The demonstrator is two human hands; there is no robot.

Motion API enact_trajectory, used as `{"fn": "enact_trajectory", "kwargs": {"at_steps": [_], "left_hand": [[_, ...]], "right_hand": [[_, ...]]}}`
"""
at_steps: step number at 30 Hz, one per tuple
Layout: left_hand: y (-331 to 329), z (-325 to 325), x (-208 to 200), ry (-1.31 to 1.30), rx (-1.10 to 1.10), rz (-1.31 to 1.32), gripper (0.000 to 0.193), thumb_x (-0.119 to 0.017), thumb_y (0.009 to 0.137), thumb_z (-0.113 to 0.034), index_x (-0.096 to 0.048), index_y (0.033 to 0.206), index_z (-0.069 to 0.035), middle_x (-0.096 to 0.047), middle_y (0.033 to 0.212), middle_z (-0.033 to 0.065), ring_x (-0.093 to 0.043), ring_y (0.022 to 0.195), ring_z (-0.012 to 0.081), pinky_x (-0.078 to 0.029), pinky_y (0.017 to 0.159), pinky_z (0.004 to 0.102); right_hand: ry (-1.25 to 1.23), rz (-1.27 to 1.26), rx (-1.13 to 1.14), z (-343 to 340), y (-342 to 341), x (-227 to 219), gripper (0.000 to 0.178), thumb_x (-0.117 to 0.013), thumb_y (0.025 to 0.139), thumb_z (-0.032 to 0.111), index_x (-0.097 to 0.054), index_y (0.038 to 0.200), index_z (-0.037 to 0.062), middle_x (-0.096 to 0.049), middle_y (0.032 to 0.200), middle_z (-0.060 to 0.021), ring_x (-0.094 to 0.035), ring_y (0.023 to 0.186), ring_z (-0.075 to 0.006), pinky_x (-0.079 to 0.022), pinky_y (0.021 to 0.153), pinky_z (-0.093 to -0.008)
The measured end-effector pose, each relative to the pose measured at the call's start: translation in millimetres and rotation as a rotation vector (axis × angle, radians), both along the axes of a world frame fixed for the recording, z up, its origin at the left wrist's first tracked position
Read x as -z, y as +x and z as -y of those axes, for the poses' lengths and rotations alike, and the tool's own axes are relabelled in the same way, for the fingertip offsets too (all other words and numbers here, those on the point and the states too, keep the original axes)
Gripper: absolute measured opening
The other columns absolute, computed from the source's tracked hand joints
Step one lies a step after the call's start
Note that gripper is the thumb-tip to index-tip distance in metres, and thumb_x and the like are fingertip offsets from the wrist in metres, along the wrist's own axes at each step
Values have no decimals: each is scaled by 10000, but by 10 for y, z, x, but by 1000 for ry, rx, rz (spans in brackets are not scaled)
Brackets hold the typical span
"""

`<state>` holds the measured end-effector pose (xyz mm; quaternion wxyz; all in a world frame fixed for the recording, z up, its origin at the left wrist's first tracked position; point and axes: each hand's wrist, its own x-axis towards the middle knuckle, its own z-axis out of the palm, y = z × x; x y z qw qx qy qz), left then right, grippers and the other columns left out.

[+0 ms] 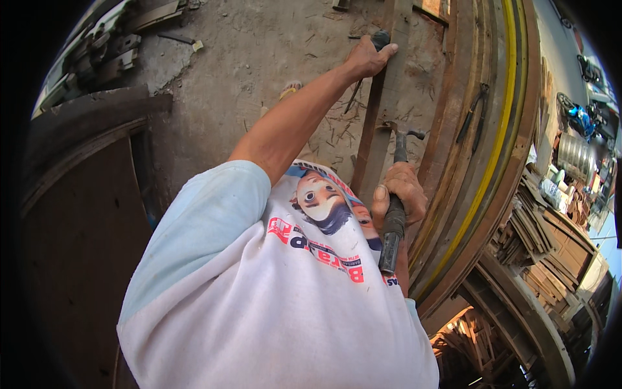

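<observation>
Brown plank (391, 79), upper centre, risked denting if the hammer (393, 225), wrapped in the right grip (405, 192), glanced, the left grip (368, 60) clasping a dark tool (381, 40).

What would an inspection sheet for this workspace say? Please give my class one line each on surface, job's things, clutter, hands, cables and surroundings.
Surface: bare, rough ground, with a long plank along it.
Job's things: hammer; dark-handled tool, exact kind unclear.
Clutter: thin scraps strewn about; pincers lying on the boards to the right.
Hands: left hand closed around the dark-handled tool; right hand gripping the hammer's handle, head pointing away from the body.
Cables: nothing seen.
Surroundings: wood pile at upper left; metal drum and blue motorbike at far right.
</observation>
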<state>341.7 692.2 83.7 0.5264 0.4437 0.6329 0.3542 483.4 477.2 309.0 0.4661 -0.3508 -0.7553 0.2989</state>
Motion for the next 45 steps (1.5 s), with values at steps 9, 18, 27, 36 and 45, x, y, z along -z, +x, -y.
{"fn": "enact_trajectory", "kwargs": {"at_steps": [9,18,27,36,45], "left_hand": [[-158,117,-504,-64,15,139,695,-660,955,-581,-628,1174,78,-695,1028,220,-682,946,323,-525,808,458],[-184,280,-720,-123,125,204,689,-669,912,-665,-643,1097,-3,-675,957,110,-677,900,231,-570,707,400],[-669,-200,-629,-348,191,324,805,-659,895,-702,-593,1271,6,-693,1150,178,-700,1050,266,-592,792,408],[-1058,-1041,-278,-221,58,254,610,-721,936,-529,-599,1167,22,-692,1052,143,-681,928,213,-576,750,375],[-1543,-1062,-565,-39,-67,146,482,-761,934,-426,-609,1078,8,-694,976,112,-670,838,179,-576,720,333]], "right_hand": [[-93,89,149,-420,-40,-236,95,-667,874,26,-591,818,25,-572,661,-63,-571,577,-177,-480,569,-335],[-100,208,556,-979,147,-658,418,-751,953,409,-584,936,27,-543,674,-30,-546,542,-126,-429,508,-280],[-231,-351,603,-1327,-166,-643,297,-636,1020,265,-536,1042,-14,-539,692,-41,-502,563,-92,-490,567,-278],[-275,-283,780,-1326,-464,-430,260,-651,1008,219,-534,1069,-6,-591,800,-63,-563,704,-127,-512,692,-303],[-106,-178,927,-1013,-565,-337,268,-658,998,247,-553,1034,3,-598,838,-93,-597,768,-183,-512,736,-357]]}}
